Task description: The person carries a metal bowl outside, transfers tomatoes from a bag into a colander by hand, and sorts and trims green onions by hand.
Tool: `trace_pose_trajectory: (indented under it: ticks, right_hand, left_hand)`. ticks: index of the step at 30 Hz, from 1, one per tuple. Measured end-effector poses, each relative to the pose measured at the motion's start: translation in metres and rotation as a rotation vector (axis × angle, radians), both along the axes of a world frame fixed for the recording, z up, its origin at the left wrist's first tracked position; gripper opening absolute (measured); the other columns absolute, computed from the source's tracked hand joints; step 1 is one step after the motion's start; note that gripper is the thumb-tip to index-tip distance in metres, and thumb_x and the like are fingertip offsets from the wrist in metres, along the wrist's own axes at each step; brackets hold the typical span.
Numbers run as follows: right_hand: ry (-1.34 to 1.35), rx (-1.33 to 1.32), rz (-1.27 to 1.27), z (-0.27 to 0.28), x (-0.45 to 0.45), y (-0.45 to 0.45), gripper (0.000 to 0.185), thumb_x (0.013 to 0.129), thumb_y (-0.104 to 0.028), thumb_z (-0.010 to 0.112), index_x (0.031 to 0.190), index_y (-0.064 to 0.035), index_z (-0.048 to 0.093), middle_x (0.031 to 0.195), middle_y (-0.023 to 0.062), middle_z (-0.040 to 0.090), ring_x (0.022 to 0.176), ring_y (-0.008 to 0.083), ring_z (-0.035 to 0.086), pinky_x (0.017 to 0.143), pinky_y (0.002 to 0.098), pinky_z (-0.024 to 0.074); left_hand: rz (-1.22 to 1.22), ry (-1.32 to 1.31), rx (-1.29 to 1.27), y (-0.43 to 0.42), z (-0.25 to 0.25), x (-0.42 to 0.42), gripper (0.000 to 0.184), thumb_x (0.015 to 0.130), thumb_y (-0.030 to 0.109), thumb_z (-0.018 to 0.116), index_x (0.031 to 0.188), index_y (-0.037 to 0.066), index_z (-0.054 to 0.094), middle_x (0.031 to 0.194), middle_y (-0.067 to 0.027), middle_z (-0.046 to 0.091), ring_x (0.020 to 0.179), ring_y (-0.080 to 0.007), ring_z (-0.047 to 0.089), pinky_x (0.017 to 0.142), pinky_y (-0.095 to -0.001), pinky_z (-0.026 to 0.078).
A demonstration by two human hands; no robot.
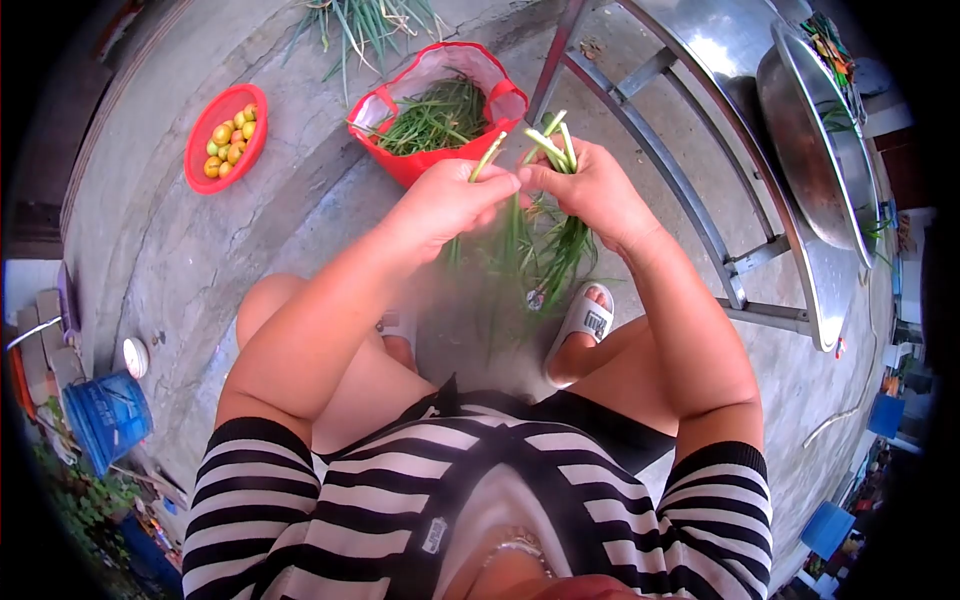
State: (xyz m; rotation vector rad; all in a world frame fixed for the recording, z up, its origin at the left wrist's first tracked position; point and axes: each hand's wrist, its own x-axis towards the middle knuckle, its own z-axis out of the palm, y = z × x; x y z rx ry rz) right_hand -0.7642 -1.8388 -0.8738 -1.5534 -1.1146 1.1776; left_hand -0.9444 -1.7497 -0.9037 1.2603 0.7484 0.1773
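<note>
The left hand (450, 195) pinches a green stalk (489, 153); beside it, the right hand (592, 190) is closed around a bunch of greens (570, 245), leaves hanging above the concrete floor (310, 120). Beyond stands a red bag (405, 165) of greens; to its left, yellow-orange fruit (222, 134) in a red bowl (207, 114); to the right, a metal table (712, 50).

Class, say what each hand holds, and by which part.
Left hand: a green stalk, near its upper end. Right hand: a bunch of green stalks, near their pale ends.
</note>
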Motion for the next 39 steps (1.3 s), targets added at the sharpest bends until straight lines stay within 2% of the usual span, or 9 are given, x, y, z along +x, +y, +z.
trace_pose_trajectory:
  ticks: [5, 17, 23, 25, 28, 29, 30, 33, 39]
  right_hand:
    - [-0.284, -0.042, 0.040, -0.016, 0.009, 0.006, 0.015, 0.089, -0.016, 0.071, 0.100, -0.0052, 0.070, 0.076, -0.0036, 0.061, 0.058, 0.0041, 0.045, 0.050, 0.0232, 0.0346]
    - [0.531, -0.140, -0.066, 0.004, 0.026, -0.004, 0.012, 0.089, -0.014, 0.071, 0.092, -0.0064, 0.062, 0.065, -0.0086, 0.039, 0.053, 0.0025, 0.031, 0.045, 0.0200, 0.0214]
    - [0.646, 0.195, -0.211, 0.017, 0.059, -0.007, 0.011, 0.091, -0.014, 0.069, 0.089, -0.0081, 0.060, 0.066, -0.0068, 0.040, 0.054, 0.0031, 0.032, 0.044, 0.0196, 0.0241]
    - [0.520, 0.211, -0.204, 0.021, 0.068, -0.008, 0.011, 0.090, -0.016, 0.070, 0.096, -0.0089, 0.064, 0.068, -0.0059, 0.043, 0.056, 0.0030, 0.034, 0.046, 0.0201, 0.0263]
    - [-0.063, -0.069, -0.150, 0.025, 0.059, -0.011, 0.023, 0.088, -0.019, 0.072, 0.108, -0.0088, 0.068, 0.074, -0.0034, 0.053, 0.063, 0.0048, 0.044, 0.054, 0.0219, 0.0367]
    - [-0.280, 0.014, -0.136, 0.008, 0.052, -0.010, 0.028, 0.089, -0.022, 0.070, 0.114, -0.0103, 0.067, 0.075, -0.0075, 0.050, 0.062, 0.0028, 0.040, 0.051, 0.0224, 0.0314]
    - [-0.426, 0.035, -0.071, 0.004, 0.050, -0.009, 0.034, 0.088, -0.022, 0.072, 0.117, -0.0056, 0.067, 0.094, 0.0032, 0.068, 0.086, 0.0116, 0.059, 0.081, 0.0280, 0.0474]
    - [-0.117, -0.062, -0.094, 0.006, 0.019, -0.006, 0.033, 0.088, -0.023, 0.073, 0.113, -0.0025, 0.066, 0.096, 0.0039, 0.069, 0.088, 0.0109, 0.059, 0.082, 0.0284, 0.0474]
    - [0.190, -0.097, -0.163, -0.006, 0.001, -0.002, 0.020, 0.088, -0.024, 0.075, 0.092, -0.0094, 0.061, 0.070, -0.0080, 0.048, 0.055, 0.0018, 0.036, 0.046, 0.0202, 0.0264]
  left_hand:
    - [0.085, 0.061, 0.345, -0.001, -0.012, 0.001, 0.027, 0.092, 0.028, 0.064, 0.082, 0.003, 0.069, 0.066, 0.0042, 0.055, 0.059, -0.0047, 0.046, 0.055, -0.0279, 0.038]
    - [0.043, 0.059, 0.330, 0.003, 0.005, 0.000, 0.026, 0.097, 0.025, 0.062, 0.108, 0.004, 0.073, 0.088, 0.0011, 0.068, 0.071, -0.0059, 0.055, 0.067, -0.0224, 0.045]
    - [0.081, 0.069, 0.156, 0.010, 0.002, -0.007, 0.026, 0.097, 0.026, 0.062, 0.110, 0.006, 0.071, 0.073, 0.0078, 0.053, 0.063, -0.0012, 0.042, 0.054, -0.0188, 0.033]
    - [0.088, 0.047, 0.056, 0.012, 0.006, -0.009, 0.025, 0.097, 0.026, 0.062, 0.111, 0.007, 0.071, 0.072, 0.0092, 0.048, 0.062, -0.0001, 0.038, 0.052, -0.0180, 0.029]
    - [0.103, 0.017, -0.021, 0.009, 0.012, -0.007, 0.025, 0.097, 0.027, 0.063, 0.112, 0.007, 0.070, 0.075, 0.0097, 0.049, 0.061, 0.0007, 0.037, 0.052, -0.0167, 0.026]
    - [0.109, 0.008, -0.035, 0.008, 0.013, -0.006, 0.026, 0.096, 0.027, 0.063, 0.112, 0.008, 0.070, 0.076, 0.0095, 0.050, 0.061, 0.0008, 0.038, 0.052, -0.0163, 0.026]
    - [0.097, -0.007, -0.039, 0.008, 0.012, -0.006, 0.026, 0.096, 0.027, 0.064, 0.112, 0.008, 0.070, 0.077, 0.0094, 0.050, 0.061, 0.0008, 0.038, 0.052, -0.0164, 0.026]
    - [0.059, -0.025, -0.016, 0.005, 0.009, -0.003, 0.025, 0.096, 0.028, 0.065, 0.111, 0.008, 0.070, 0.078, 0.0089, 0.052, 0.062, 0.0009, 0.038, 0.052, -0.0166, 0.027]
    - [0.005, -0.017, 0.151, -0.001, 0.006, 0.002, 0.022, 0.096, 0.028, 0.065, 0.105, 0.008, 0.070, 0.081, 0.0072, 0.058, 0.064, 0.0008, 0.041, 0.053, -0.0178, 0.029]
